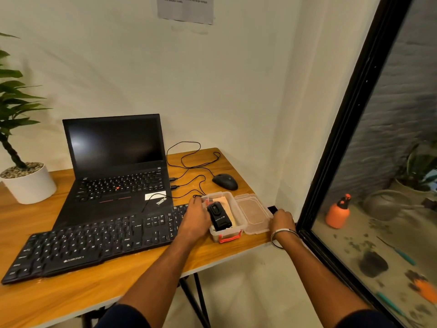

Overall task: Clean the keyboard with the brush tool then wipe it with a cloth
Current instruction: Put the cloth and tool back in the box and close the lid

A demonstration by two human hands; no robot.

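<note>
A black external keyboard (94, 245) lies on the wooden table in front of the laptop. To its right stands a clear plastic box (238, 229) with orange clips, holding a black brush tool (220, 218) on a beige cloth (224, 202). My left hand (197, 216) rests on the box's left wall, fingers by the tool; whether it grips anything is hidden. The box's clear lid (254, 213) lies beside the box on the right. My right hand (282, 220) holds the lid's right edge at the table's corner.
An open black laptop (118, 166) stands behind the keyboard. A black mouse (224, 181) and its looping cables lie behind the box. A potted plant in a white pot (29, 183) is at the left. A black-framed glass pane (340, 143) closes the right side.
</note>
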